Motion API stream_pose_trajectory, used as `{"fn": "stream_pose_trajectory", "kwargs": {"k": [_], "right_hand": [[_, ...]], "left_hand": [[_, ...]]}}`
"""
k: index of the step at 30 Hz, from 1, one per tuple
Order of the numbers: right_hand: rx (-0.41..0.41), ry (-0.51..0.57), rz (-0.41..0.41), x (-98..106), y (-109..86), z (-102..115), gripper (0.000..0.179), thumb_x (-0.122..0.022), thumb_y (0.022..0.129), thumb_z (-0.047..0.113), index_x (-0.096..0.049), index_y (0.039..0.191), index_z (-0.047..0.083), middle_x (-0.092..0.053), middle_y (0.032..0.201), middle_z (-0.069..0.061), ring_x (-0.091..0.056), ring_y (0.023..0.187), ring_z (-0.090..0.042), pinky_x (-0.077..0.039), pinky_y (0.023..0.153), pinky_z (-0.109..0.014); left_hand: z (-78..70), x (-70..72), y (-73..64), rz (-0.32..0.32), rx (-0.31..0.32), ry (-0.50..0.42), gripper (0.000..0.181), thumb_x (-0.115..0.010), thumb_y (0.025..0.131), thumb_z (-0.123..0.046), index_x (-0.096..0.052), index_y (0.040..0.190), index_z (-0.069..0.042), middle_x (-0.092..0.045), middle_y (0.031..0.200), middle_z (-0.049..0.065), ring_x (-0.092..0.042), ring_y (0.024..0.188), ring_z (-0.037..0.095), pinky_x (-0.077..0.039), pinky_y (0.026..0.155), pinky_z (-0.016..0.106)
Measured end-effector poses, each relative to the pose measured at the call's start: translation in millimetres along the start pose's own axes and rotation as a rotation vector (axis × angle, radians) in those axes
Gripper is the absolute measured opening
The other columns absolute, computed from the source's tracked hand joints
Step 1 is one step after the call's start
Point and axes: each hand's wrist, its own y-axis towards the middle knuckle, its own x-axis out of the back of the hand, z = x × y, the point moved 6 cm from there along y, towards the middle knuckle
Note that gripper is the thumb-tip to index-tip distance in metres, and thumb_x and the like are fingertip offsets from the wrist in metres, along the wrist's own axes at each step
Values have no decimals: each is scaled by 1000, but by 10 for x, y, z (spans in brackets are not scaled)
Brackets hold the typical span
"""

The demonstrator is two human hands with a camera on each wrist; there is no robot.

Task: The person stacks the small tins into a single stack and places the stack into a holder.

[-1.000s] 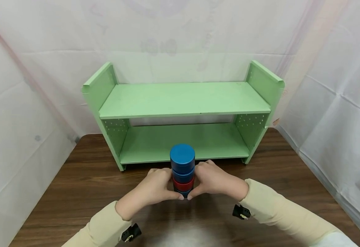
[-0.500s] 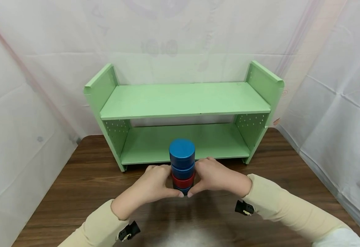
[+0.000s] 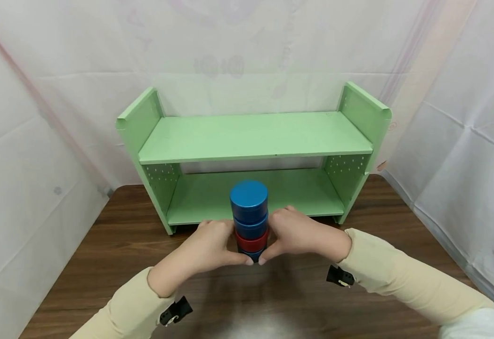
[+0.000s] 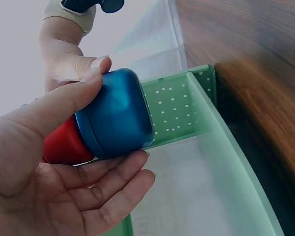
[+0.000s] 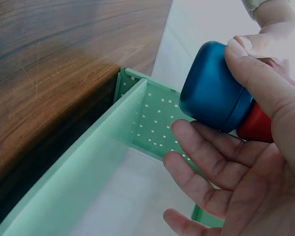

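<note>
An upright stack of round metal tins is held between my two hands in front of the shelf. Its top is a blue tin (image 3: 249, 200), with a red tin (image 3: 252, 242) lower down and a blue tin (image 4: 119, 113) at the bottom. From the left side my left hand (image 3: 213, 245) grips the stack, its thumb low on the front. My right hand (image 3: 298, 234) holds the other side the same way, and both thumb tips nearly meet at the bottom tin. In the wrist views, thumbs and fingers pinch the bottom blue tin; several lower fingers extend past it.
A light green two-tier shelf (image 3: 255, 136) with raised side panels stands at the back of the brown wooden table (image 3: 119, 245). The lower shelf board (image 3: 204, 193) lies just behind the stack. White sheeting (image 3: 251, 56) hangs behind and at both sides.
Both hands have raised the stack of tins together, and it appears higher and slightly larger in the head view. The grip looks the same, and the shelf has stayed in place.
</note>
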Motion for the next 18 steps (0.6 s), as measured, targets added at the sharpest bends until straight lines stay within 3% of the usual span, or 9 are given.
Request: {"fn": "stream_pose_trajectory", "kwargs": {"k": [8,18], "right_hand": [[-8,6,-14,107,8,16,55,-85,67,42,-68,109,11,-71,90,5,-59,81,-5,-35,75,-32],[73,-43,-63,337,65,142,53,-85,67,43,-70,106,10,-72,94,1,-63,83,-7,-41,71,-26]], "left_hand": [[-42,84,20,-16,17,16,52,-84,70,-34,-63,113,-15,-70,98,-5,-63,92,13,-39,82,46],[-90,307,6,-25,21,19,47,-84,71,-32,-65,110,-14,-72,96,-4,-67,92,12,-41,83,45]]}}
